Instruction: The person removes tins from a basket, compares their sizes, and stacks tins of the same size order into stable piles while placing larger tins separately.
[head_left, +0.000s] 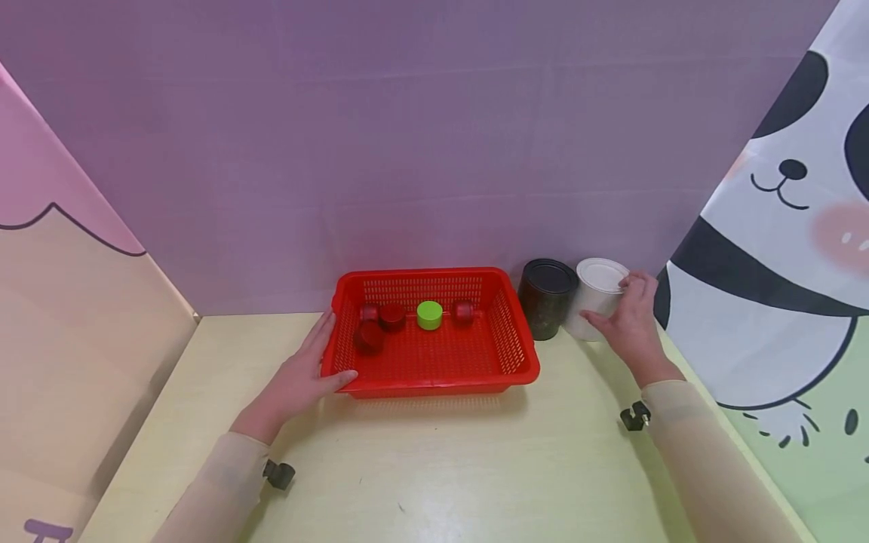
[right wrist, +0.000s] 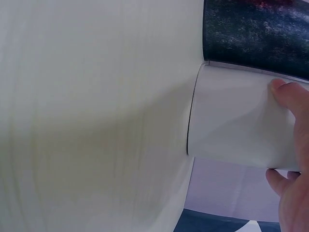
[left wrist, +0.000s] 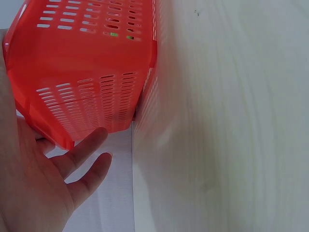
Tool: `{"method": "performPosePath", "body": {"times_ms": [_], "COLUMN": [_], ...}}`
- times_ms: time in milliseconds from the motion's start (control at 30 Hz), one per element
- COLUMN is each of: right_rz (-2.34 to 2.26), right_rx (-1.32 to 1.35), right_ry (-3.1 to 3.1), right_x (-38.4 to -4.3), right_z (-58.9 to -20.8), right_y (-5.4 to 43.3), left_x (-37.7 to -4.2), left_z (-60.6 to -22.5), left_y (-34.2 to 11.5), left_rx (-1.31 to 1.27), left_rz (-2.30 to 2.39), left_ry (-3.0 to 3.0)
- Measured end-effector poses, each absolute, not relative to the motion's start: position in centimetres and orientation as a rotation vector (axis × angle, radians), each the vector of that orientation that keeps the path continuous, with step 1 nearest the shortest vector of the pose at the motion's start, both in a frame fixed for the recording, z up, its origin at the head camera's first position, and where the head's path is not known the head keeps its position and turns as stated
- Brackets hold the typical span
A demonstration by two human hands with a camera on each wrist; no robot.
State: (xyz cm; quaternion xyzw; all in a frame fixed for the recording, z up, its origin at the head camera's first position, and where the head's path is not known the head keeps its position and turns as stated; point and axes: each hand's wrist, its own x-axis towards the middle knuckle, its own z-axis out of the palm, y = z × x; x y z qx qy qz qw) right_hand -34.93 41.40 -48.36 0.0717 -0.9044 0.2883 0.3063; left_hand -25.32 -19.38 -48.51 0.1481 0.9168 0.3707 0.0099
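Note:
In the head view, a red plastic basket (head_left: 434, 390) with slotted walls sits on the table against the back wall. My left hand (head_left: 305, 377) rests on its left side, fingers fairly straight along the rim and thumb over the front corner. Two of the fingers (left wrist: 91, 180) stick out free of the basket in the left wrist view. Toward the right, my right hand (head_left: 634, 324) grips a white can (head_left: 600, 277) between thumb and fingers. Beside that can stands a black can (head_left: 548, 298) with a dark lid. The right wrist view shows the thumb (right wrist: 285, 92) on the white can's side.
Inside the basket lie several small dark red round pieces (head_left: 369, 338) and a bright green cylindrical piece (head_left: 430, 315). A purple backdrop (head_left: 434, 151) rises behind the pale wooden table (head_left: 434, 467). A panda-print panel (head_left: 781, 256) borders the right side.

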Motion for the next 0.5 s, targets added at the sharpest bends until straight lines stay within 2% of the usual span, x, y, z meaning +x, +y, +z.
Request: {"method": "performPosePath", "body": {"times_ms": [500], "right_rz": [0.757], "right_rx": [0.163], "right_ry": [-2.431], "right_x": [-34.96], "right_z": [-48.38], "right_y": [41.46], "left_x": [-25.59], "left_z": [-49.07], "left_y": [-19.67], "left_rx": [0.48], "left_rz": [1.183], "left_ry": [2.856]}}
